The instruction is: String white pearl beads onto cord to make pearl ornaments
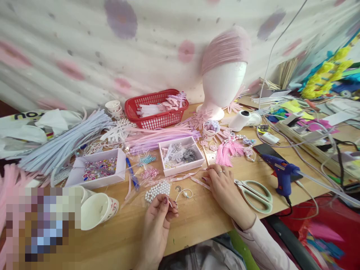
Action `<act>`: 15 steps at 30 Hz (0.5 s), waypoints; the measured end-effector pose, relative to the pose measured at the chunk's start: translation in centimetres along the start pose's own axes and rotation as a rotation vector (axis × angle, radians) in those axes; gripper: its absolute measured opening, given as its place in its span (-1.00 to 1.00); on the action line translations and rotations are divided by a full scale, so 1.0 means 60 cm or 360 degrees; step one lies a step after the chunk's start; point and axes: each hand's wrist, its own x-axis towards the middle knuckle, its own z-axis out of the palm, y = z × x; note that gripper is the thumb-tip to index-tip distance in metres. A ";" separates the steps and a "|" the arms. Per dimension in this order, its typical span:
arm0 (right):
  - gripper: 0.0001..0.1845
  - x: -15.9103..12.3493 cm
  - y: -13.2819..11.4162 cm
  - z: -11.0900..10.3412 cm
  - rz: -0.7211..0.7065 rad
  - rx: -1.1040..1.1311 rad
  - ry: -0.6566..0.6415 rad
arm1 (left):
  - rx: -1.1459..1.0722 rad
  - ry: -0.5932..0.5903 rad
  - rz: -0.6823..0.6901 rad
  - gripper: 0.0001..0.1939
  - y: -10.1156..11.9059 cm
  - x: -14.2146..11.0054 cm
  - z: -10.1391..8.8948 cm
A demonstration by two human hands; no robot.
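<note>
My left hand (161, 213) is closed in a pinch near the table's front edge, with a small white piece at its fingertips. Just past them curves a thin pale cord (178, 192) with a pearl bead (185, 194); whether it joins what I pinch is unclear. Behind this hand lies a clear bag of white pearl beads (157, 191). My right hand (221, 185), a ring on one finger, reaches palm down over a pink measuring tape (199, 182). Its fingers are slightly bent and apart, with nothing visible in them. Green-handled scissors (257, 197) lie to its right.
White boxes of gems (97, 183) and small parts (182, 168) stand behind the hands. Paper cups (98, 212) are at left. A red basket (157, 122), a foam head (222, 84), pink tassels (229, 150) and a blue glue gun (282, 172) with a cable surround the workspace.
</note>
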 end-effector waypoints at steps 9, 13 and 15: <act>-0.92 0.002 -0.016 0.012 0.0067 0.0099 0.0062 | -0.0014 -0.0008 -0.0013 -0.58 -0.007 0.007 0.009; -0.84 0.006 -0.021 0.023 0.0070 0.0101 0.0064 | -0.0033 0.0031 -0.0023 -0.55 -0.005 0.009 0.012; -0.82 0.005 -0.018 0.016 0.0061 0.0129 0.0074 | -0.0034 0.0037 -0.0024 -0.55 -0.004 0.009 0.013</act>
